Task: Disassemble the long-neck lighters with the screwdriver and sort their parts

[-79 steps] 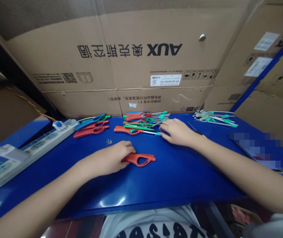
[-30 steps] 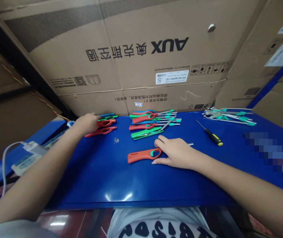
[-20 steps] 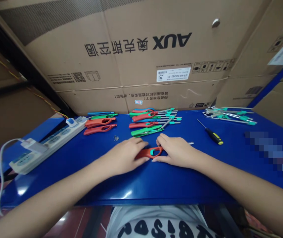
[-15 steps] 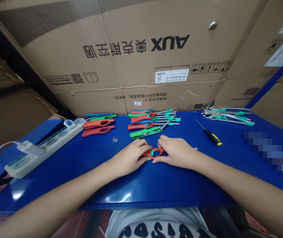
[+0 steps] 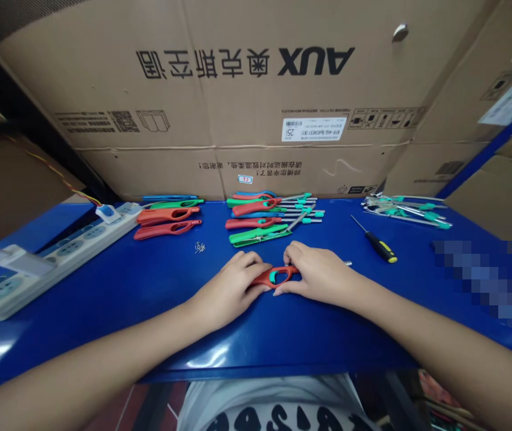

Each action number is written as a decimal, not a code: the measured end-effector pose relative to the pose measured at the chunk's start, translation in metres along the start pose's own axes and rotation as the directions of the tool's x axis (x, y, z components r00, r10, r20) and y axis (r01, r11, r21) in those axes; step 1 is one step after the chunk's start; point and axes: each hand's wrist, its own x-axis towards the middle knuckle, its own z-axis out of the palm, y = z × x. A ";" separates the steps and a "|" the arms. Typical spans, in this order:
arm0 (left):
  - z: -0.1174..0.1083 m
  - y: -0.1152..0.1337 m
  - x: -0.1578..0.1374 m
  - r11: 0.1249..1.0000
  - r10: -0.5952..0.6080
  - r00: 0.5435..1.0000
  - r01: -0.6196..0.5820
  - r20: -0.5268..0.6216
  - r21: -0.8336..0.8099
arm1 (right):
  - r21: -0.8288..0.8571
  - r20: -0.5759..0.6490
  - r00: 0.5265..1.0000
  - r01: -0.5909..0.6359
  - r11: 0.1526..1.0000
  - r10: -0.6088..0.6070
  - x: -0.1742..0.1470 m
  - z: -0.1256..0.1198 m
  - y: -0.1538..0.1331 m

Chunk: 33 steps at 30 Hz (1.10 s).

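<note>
Both my hands grip one red long-nosed lighter [image 5: 283,276] lying crosswise just above the blue table [image 5: 256,335]. My left hand [image 5: 229,287] is closed round its handle end, thumb on the near side. My right hand [image 5: 316,272] pinches the other end, past the finger loop with its green trigger. The lighter's metal tip peeks out beyond the right wrist; most of its tube is hidden. Behind the hands lie several lighters with tubes, among them a green open-sided one [image 5: 256,236]. A small heap of screws [image 5: 200,247] rests beyond my left hand.
Red, orange, green and blue handle shells [image 5: 168,229] lie at back left, beside a white power strip [image 5: 72,245] with plugs and a cable. A black-and-yellow screwdriver [image 5: 380,246] and a bundle of metal tubes [image 5: 408,211] lie right. A cardboard wall [image 5: 238,126] closes the back.
The camera view has shifted slightly, so the bench things sit a little further left and higher. Both hands keep their hold on the red lighter, with hardly any movement.
</note>
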 end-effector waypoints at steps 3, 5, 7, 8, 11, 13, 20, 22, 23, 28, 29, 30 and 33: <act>0.002 0.005 -0.002 1.000 -0.011 1.000 0.010 0.013 0.019 | -0.040 0.040 0.999 0.028 0.999 -0.026 -0.001 -0.006 -0.001; 0.002 0.008 -0.003 0.999 -0.022 1.000 0.022 0.017 0.034 | -0.082 0.061 0.997 0.051 0.995 -0.046 -0.001 -0.011 -0.003; 0.002 0.011 -0.004 0.999 -0.031 0.999 0.030 0.020 0.043 | -0.121 0.074 0.994 0.083 0.989 -0.075 -0.001 -0.015 -0.004; 0.002 0.012 -0.004 0.999 -0.032 0.999 0.031 0.024 0.044 | -0.134 0.081 0.993 0.102 0.986 -0.091 -0.001 -0.016 -0.005; 0.002 0.013 -0.005 0.999 -0.031 0.999 0.030 0.027 0.039 | -0.145 0.099 0.989 0.125 0.982 -0.112 -0.001 -0.019 -0.005; 0.003 0.013 -0.006 0.999 -0.027 0.999 0.027 0.024 0.035 | -0.116 0.109 0.989 0.111 0.987 -0.098 -0.001 -0.019 -0.003; 0.001 0.013 -0.005 1.000 -0.014 1.000 0.013 0.021 0.028 | 0.039 0.106 0.994 0.027 0.999 -0.031 -0.004 -0.013 0.000; 0.000 0.012 -0.004 1.000 0.002 1.000 -0.002 0.007 0.011 | 0.017 0.078 0.996 0.035 0.999 -0.037 -0.005 -0.012 -0.001; 0.000 0.011 -0.004 1.000 0.009 1.000 -0.009 0.003 -0.002 | 0.010 0.070 0.997 0.040 0.999 -0.040 -0.005 -0.011 -0.001; 0.001 0.005 -0.001 0.997 0.038 0.999 -0.039 -0.015 -0.065 | 0.124 0.081 0.996 0.039 0.992 -0.049 -0.001 -0.012 0.004; 0.001 0.003 -0.001 0.996 0.042 0.999 -0.044 -0.021 -0.077 | 0.160 0.090 0.994 0.044 0.986 -0.059 0.000 -0.012 0.006; 0.001 0.001 0.000 0.995 0.043 0.999 -0.046 -0.031 -0.091 | 0.195 0.097 0.993 0.052 0.979 -0.071 0.001 -0.012 0.008; 0.001 -0.003 0.002 0.989 0.025 0.997 -0.034 -0.069 -0.143 | 0.302 0.080 0.992 0.072 0.951 -0.100 0.005 -0.012 0.017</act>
